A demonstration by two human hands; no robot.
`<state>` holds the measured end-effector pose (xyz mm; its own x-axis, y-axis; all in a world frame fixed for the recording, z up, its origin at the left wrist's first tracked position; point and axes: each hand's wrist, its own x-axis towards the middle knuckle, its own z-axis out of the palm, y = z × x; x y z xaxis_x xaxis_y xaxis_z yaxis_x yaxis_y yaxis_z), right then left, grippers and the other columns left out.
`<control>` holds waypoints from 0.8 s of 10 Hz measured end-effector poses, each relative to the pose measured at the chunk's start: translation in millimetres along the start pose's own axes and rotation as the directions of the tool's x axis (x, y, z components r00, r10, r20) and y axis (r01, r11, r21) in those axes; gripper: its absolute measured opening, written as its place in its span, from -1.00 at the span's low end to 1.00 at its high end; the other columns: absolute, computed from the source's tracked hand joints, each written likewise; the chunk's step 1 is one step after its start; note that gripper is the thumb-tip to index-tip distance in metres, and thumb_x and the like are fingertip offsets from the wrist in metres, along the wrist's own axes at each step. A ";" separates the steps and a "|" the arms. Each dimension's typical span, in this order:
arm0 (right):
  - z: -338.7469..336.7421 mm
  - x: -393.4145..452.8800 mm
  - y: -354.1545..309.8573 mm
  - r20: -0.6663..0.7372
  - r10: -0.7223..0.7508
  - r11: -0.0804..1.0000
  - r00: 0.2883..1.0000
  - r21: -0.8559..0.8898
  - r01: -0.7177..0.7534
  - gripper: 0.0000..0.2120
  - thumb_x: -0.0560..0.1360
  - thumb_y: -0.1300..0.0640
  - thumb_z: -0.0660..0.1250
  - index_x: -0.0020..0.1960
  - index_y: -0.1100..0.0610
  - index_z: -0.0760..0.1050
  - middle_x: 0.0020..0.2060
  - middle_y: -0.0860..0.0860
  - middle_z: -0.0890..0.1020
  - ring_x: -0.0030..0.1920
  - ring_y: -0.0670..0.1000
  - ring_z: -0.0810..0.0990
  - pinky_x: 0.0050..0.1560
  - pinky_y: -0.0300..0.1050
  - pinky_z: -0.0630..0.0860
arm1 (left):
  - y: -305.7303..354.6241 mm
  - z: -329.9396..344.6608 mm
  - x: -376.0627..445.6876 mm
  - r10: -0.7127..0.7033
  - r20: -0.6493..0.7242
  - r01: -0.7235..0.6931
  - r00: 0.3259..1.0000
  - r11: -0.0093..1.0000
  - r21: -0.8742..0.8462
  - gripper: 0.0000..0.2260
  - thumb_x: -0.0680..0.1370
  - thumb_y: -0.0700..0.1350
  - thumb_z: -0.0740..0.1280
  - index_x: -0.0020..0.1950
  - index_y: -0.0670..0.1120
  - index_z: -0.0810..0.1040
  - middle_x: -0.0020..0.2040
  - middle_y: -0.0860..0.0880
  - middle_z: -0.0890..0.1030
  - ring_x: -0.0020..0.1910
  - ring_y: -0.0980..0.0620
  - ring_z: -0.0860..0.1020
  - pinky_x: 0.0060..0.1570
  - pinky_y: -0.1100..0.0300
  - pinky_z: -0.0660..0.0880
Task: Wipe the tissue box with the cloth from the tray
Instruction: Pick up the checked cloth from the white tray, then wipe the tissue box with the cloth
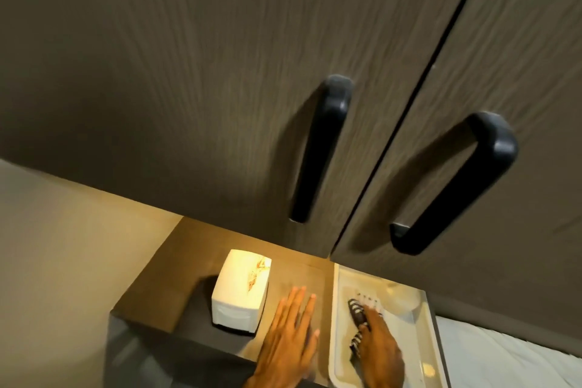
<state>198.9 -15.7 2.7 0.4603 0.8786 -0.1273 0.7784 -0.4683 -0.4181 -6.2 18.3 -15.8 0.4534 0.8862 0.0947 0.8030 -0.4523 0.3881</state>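
A white tissue box [241,288] stands on a dark brown shelf [176,280], lit from above. To its right lies a white tray [419,334] holding a dark-and-white striped cloth [357,312]. My right hand [379,346] rests inside the tray with its fingers on the cloth, covering part of it. My left hand [291,334] lies flat on the shelf between the box and the tray, fingers spread, holding nothing.
Two dark wood-grain cabinet doors with black loop handles [318,151] [456,186] hang close overhead above the shelf. A beige wall [63,246] is at the left. White bedding [510,359] shows at the bottom right, beyond the tray.
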 end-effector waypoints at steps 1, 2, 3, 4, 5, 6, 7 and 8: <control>-19.3 -5.5 -27.9 -0.216 0.084 0.989 0.973 0.140 -0.055 -0.62 0.64 0.05 0.21 0.45 0.02 0.38 0.37 0.04 0.54 0.31 0.11 0.54 0.40 0.13 0.43 | -6.7 -46.2 0.3 0.075 -0.180 -0.110 0.981 0.975 -0.193 -0.50 0.63 0.12 0.10 0.57 0.07 0.17 0.57 0.04 0.26 0.56 0.03 0.20 0.52 -0.04 0.17; -35.4 -14.0 -73.0 -0.407 -0.016 0.966 0.913 0.231 0.119 -0.75 0.62 0.08 0.25 0.25 0.11 0.55 0.13 0.09 0.68 0.02 0.09 0.64 0.14 0.10 0.59 | -46.6 -86.5 7.2 -0.007 -0.196 -0.004 0.981 0.998 -0.058 -0.54 0.67 0.12 -0.02 0.50 -0.02 0.35 0.53 -0.07 0.32 0.51 -0.10 0.31 0.53 -0.06 0.13; -35.4 -23.3 -132.9 -0.380 -0.082 0.917 0.921 0.333 0.219 -0.85 0.61 0.11 0.29 0.11 0.09 0.60 -0.05 0.06 0.69 -0.15 -0.04 0.58 -0.11 -0.14 0.56 | -95.0 -115.0 23.8 -0.206 -0.148 0.201 0.967 0.978 -0.050 -0.44 0.65 0.13 -0.22 0.50 -0.11 0.27 0.51 -0.21 0.33 0.50 -0.20 0.28 0.50 -0.14 0.24; -15.5 -35.3 -185.8 -0.274 -0.305 0.837 0.912 0.381 0.394 -0.77 0.63 0.07 0.24 0.25 0.02 0.53 0.12 -0.11 0.61 0.12 -0.14 0.57 0.12 -0.30 0.48 | -123.6 -116.2 33.5 -0.233 -0.216 0.249 0.948 0.967 0.048 -0.35 0.64 0.11 -0.28 0.46 -0.18 0.37 0.46 -0.22 0.44 0.46 -0.22 0.38 0.46 -0.19 0.30; 16.1 -40.4 -223.6 -0.196 -0.381 0.819 0.903 0.382 0.428 -0.63 0.60 0.11 0.26 0.41 0.04 0.42 0.29 -0.10 0.53 0.26 -0.20 0.47 0.23 -0.54 0.27 | -139.8 -108.6 27.8 -0.138 0.011 0.134 0.990 0.976 0.170 -0.46 0.66 0.04 -0.16 0.48 -0.19 0.34 0.51 -0.23 0.33 0.52 -0.23 0.28 0.51 -0.23 0.17; 43.6 -33.0 -248.6 -0.141 -0.378 0.866 0.915 0.295 0.404 -0.53 0.61 0.05 0.27 0.50 0.05 0.30 0.40 -0.07 0.45 0.37 -0.14 0.39 0.29 -0.60 0.12 | -137.7 -106.3 24.2 -0.144 0.067 0.130 0.987 0.975 0.182 -0.58 0.47 -0.09 0.46 0.29 -0.20 0.56 0.30 -0.25 0.58 0.29 -0.22 0.56 0.28 -0.19 0.50; 55.4 -14.0 -256.3 -0.128 -0.433 0.882 0.892 0.145 0.448 -0.60 0.61 -0.02 0.23 0.42 0.02 0.38 0.34 -0.03 0.51 0.30 -0.01 0.48 0.25 -0.22 0.50 | -138.4 -98.5 23.5 -0.143 -0.049 0.148 0.989 0.979 0.137 -0.49 0.67 0.02 -0.15 0.53 -0.17 0.27 0.54 -0.16 0.27 0.53 -0.12 0.27 0.52 -0.14 0.17; 50.5 6.9 -255.1 -0.083 -0.314 0.936 0.946 0.140 0.323 -0.81 0.62 0.05 0.21 0.20 0.03 0.49 0.14 0.02 0.62 0.08 0.01 0.58 0.06 -0.13 0.58 | -140.6 -95.5 27.7 -0.247 -0.058 0.247 0.967 0.969 0.001 -0.52 0.68 0.04 -0.14 0.60 -0.06 0.03 0.60 -0.05 0.17 0.60 0.01 0.05 0.59 -0.08 -0.08</control>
<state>-18.0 114.5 63.0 0.2262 0.9703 0.0856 0.8177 -0.1414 -0.5580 -143.5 116.0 19.7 0.2181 0.9747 0.0491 0.8905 -0.2194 0.3986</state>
